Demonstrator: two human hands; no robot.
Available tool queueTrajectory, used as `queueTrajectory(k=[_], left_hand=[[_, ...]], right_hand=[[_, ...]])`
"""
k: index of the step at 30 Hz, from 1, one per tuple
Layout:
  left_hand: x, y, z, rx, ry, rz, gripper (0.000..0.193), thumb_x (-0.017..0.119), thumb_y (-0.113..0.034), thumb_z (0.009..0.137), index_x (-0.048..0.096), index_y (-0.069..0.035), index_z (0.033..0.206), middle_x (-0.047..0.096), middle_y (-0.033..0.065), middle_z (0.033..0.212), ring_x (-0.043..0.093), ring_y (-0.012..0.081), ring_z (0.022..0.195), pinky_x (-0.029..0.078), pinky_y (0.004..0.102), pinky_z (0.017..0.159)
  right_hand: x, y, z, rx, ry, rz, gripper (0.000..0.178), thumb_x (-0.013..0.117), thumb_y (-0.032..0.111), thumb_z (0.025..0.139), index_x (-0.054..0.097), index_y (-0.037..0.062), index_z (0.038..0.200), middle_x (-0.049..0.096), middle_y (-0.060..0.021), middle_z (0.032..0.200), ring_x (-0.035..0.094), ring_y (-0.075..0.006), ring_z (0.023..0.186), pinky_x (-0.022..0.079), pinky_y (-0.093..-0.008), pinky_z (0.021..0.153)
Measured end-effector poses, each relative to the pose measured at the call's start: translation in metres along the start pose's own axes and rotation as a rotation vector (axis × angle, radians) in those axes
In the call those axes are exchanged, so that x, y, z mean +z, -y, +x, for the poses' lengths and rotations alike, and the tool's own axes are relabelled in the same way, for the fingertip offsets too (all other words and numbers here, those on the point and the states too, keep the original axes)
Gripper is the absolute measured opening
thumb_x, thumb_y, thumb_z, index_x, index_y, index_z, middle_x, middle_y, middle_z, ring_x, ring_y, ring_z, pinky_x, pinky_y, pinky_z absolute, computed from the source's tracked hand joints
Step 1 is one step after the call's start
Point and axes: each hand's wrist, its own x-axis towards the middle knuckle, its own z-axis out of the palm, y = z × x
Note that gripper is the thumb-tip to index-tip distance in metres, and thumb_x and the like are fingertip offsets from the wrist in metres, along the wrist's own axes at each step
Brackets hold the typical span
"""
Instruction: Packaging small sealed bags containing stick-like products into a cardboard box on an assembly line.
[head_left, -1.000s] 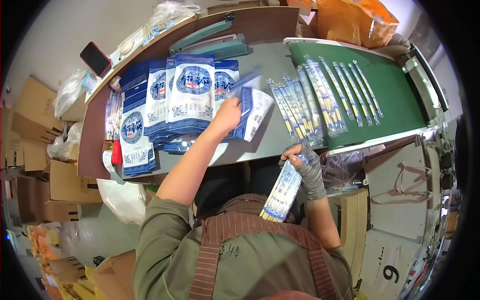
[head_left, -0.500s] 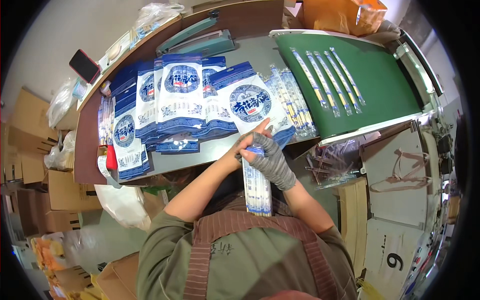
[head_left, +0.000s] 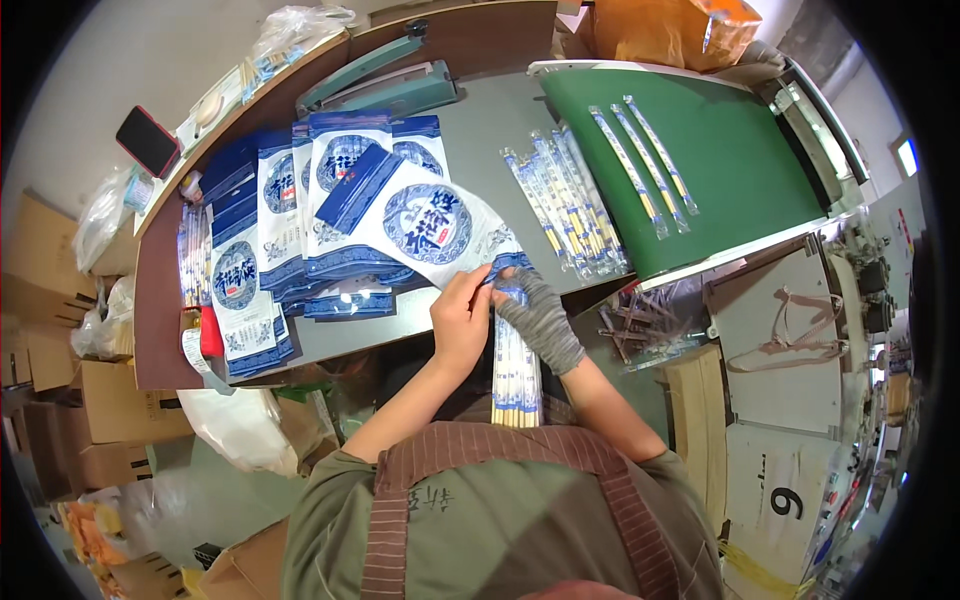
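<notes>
Both hands (head_left: pixel 500 305) now grip pouch (head_left: pixel 425 220) | chopstick packs (head_left: pixel 515 365) entering mouth

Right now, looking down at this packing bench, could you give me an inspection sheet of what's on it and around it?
Surface: grey worktable with a brown edge; a green conveyor belt to its right.
Job's things: a blue-and-white pouch and a bundle of wrapped chopstick packs, both held at the pouch's mouth.
Clutter: stacks of matching pouches, loose chopstick packs on the table, three on the belt, a teal heat sealer, a phone.
Grippers: bare left hand pinches the pouch; grey-gloved right hand grips the bundle.
Cables: nothing seen.
Surroundings: cardboard boxes, plastic bags, a machine cabinet below the belt.
</notes>
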Motion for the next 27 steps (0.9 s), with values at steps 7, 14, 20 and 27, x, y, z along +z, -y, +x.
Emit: queueTrajectory(k=[7,14,20,27], left_hand=[[-0.052,-0.033,-0.045,0.502,0.472,0.241,0.023,0.070,-0.006,0.073,0.068,-0.007,0.096,0.059,0.0071,0.071,0.060,0.0239,0.059,0.047,0.0333,0.049],[-0.080,-0.082,0.009,-0.049,0.664,-0.076,0.015,0.061,-0.012,0.084,0.067,-0.008,0.098,0.065,0.0101,0.079,0.064,0.0203,0.066,0.050,0.0318,0.060],[-0.126,-0.174,0.124,0.506,0.386,0.442,0.018,0.062,-0.005,0.081,0.061,-0.002,0.099,0.059,0.0112,0.074,0.059,0.0211,0.059,0.045,0.0320,0.054],[-0.162,-0.167,0.210,0.043,0.615,0.273,0.024,0.052,-0.006,0.085,0.063,0.005,0.103,0.066,0.0129,0.077,0.065,0.0144,0.065,0.053,0.0283,0.059]], right_hand=[[-0.017,-0.011,-0.109,-0.048,0.416,0.013,0.069,0.073,0.025,0.080,0.035,-0.0014,0.132,0.059,-0.0127,0.112,0.060,-0.0189,0.095,0.047,-0.0308,0.088],[-0.027,0.091,-0.049,-0.102,0.071,-0.549,0.043,0.076,0.020,0.073,0.050,0.0069,0.105,0.058,-0.0120,0.075,0.060,-0.0295,0.066,0.050,-0.0388,0.058],[-0.071,0.242,0.064,-0.394,0.032,-0.418,0.017,0.060,0.010,0.084,0.068,0.0073,0.100,0.063,-0.0083,0.069,0.058,-0.0155,0.056,0.050,-0.0288,0.055],[-0.072,0.263,0.162,-0.224,0.326,-0.640,0.023,0.057,0.009,0.085,0.070,0.0070,0.103,0.061,-0.0013,0.064,0.055,-0.0065,0.053,0.046,-0.0236,0.047]])
